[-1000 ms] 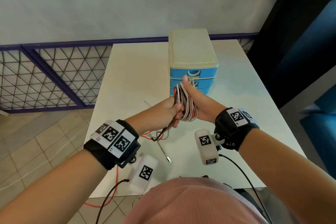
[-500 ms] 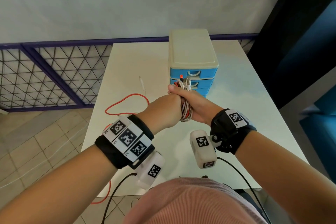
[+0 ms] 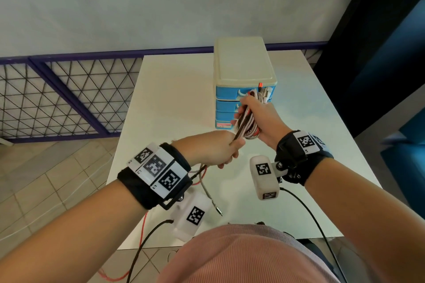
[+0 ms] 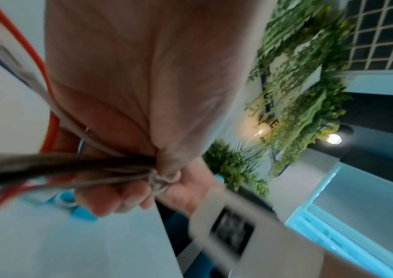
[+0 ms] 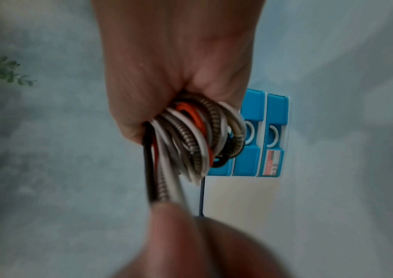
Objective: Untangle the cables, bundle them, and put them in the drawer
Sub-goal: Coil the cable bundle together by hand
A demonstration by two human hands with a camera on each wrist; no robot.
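While the right hand (image 3: 257,119) grips the coil (image 3: 247,122) in a closed fist, the left hand (image 3: 218,148) pinches the loose tails (image 3: 203,173) just below it and draws them taut. Half a second ago both hands sat pressed together at the coil and a red loop lay across the bench (image 3: 174,99); now the left hand has dropped lower and nearer the body, and that red loop has left the bench top. The slack has evidently been taken up into the winding. One metal plug (image 3: 217,208) on a short tail hangs below the left wrist, and a red run (image 3: 143,227) drops past the bench edge toward the floor.

Judged from this, bundling is well advanced but not finished: the tails need another turn or two round the coil before it can be stowed.

Pose: the right forearm angles up and left, fist upright, with connector ends (image 3: 262,93) sticking out of its top in front of the drawers (image 3: 227,108). The left forearm reaches in from the lower left, knuckles up, fingers curled round the tails; the left wrist view is blurred but shows strands passing through the closed fingers (image 4: 110,195). The right wrist view shows white, red and braided loops (image 5: 195,139) bunched under the thumb.

All drawers appear shut. The coil is held above the bench, just in front of them.
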